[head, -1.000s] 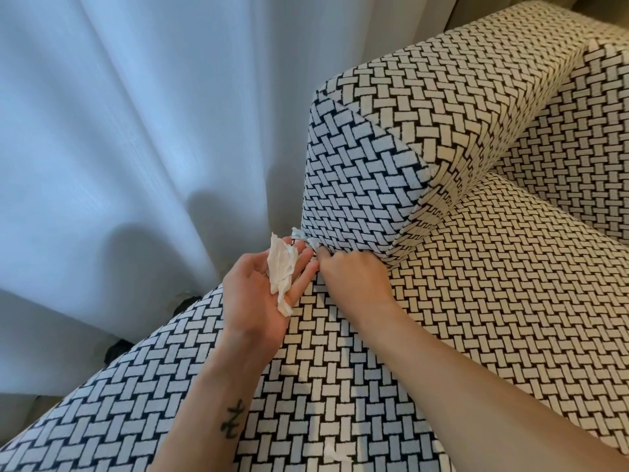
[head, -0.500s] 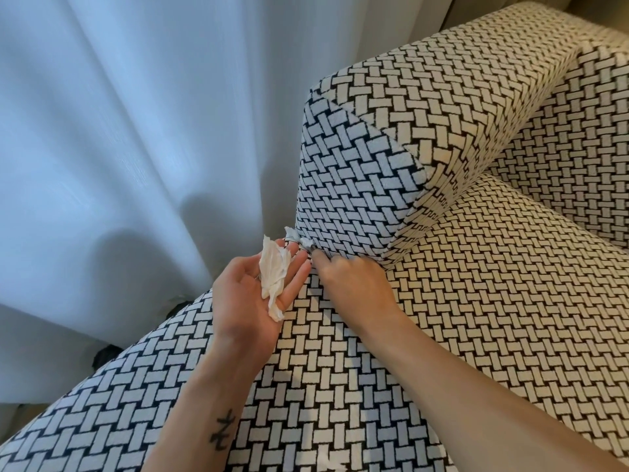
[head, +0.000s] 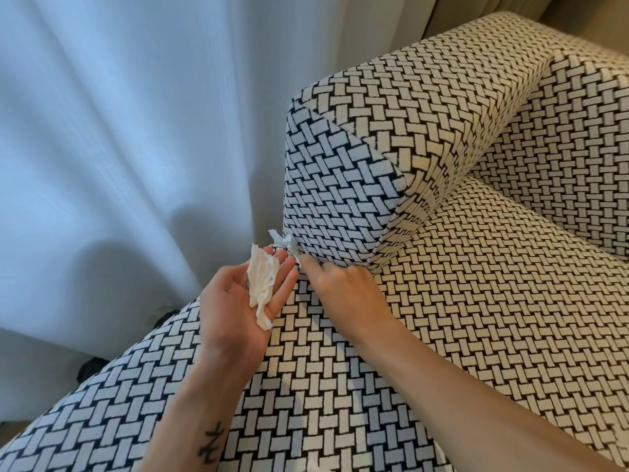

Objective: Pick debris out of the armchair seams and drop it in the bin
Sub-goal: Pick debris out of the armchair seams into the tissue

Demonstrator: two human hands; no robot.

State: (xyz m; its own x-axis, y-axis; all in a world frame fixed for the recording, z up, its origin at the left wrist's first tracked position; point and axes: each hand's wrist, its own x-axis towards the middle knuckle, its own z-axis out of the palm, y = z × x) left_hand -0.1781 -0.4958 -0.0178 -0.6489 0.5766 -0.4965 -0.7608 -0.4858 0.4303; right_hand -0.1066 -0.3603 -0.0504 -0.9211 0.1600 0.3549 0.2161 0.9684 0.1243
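The armchair (head: pixel 442 301) wears a black-and-white woven pattern; its armrest (head: pixel 391 137) rises above the seat. My left hand (head: pixel 235 301) lies palm up at the seat's front corner with crumpled white tissue (head: pixel 261 284) resting on its straight fingers. A second small white scrap (head: pixel 284 240) sticks out of the seam at the armrest's lower front corner. My right hand (head: pixel 340 287) has its fingertips at that seam, pinching the scrap's lower end. No bin is in view.
A pale sheer curtain (head: pixel 119 148) hangs close along the chair's left side. A dark object (head: pixel 92 367) shows on the floor beneath the curtain's hem. The backrest (head: pixel 578 148) stands at the far right.
Both hands stay at the armrest's lower corner. The white scrap now stands a little further out of the seam. The view has shifted slightly.
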